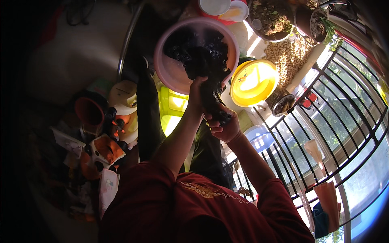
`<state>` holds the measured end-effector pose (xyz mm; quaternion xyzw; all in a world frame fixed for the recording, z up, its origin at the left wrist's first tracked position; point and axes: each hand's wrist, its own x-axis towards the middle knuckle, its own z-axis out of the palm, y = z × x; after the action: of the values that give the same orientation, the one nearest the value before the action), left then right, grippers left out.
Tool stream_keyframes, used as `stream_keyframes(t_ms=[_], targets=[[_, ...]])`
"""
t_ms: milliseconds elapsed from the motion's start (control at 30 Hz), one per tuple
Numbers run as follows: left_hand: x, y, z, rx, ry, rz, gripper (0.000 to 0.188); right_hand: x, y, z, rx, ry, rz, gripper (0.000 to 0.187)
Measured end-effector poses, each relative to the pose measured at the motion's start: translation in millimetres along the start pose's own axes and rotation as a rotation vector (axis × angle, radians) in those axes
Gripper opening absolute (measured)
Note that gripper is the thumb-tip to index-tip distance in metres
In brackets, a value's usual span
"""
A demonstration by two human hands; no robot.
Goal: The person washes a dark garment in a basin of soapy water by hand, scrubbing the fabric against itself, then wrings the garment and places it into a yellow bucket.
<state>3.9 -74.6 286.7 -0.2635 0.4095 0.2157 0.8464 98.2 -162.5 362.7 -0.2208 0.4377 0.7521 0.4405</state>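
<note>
A wet black cloth [202,56] lies bunched in a pink basin [160,69], and one twisted end of it rises over the near rim toward me. My left hand [197,92] is closed on the left side of this length, at the basin's edge. Lower down and to the right, my right hand [227,126] wraps round the cloth's near end, with its fingers curled under. Part of the left hand's fingers is hidden behind the dark fabric.
Right of the basin stands a yellow basin [256,83]; a lime-green plastic item [172,103] sits below it. Potted plants [272,20] are at the back right, before a black window railing [324,115]. Toys and a dark pot [90,110] crowd the left.
</note>
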Motion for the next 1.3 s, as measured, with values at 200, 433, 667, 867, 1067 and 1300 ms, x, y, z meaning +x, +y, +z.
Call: stream_keyframes(t_ms=[200, 433, 667, 867, 1067, 1300], targets=[[-11.0, 7.8, 3.9, 0.108, 0.046, -0.067, 0.034, 17.0, 17.1, -12.5, 0.051, -0.134, -0.116, 0.06], [27.5, 6.2, -6.2, 0.411, 0.23, 0.146, 0.028, -21.6, -30.8, 7.8, -1.573, 0.735, -0.407, 0.069], [71.1, -10.7, -29.7, 0.35, 0.373, 0.349, 0.035, -11.0, 22.4, 52.5, -2.545, 0.95, -0.78, 0.086], [48.3, -20.0, -3.8, 0.222, 0.385, 0.396, 0.037, 7.6, -25.4, -0.9, -2.203, 1.052, -0.82, 0.06], [13.4, -1.1, -6.8, 0.148, 0.121, 0.189, 0.038, 1.3, -17.1, 6.6, -1.133, 0.65, -0.129, 0.017], [-6.8, 19.3, 11.3, 0.227, 0.071, -0.017, 0.033, 12.7, -7.4, 4.6, -0.255, -0.034, 0.194, 0.019]])
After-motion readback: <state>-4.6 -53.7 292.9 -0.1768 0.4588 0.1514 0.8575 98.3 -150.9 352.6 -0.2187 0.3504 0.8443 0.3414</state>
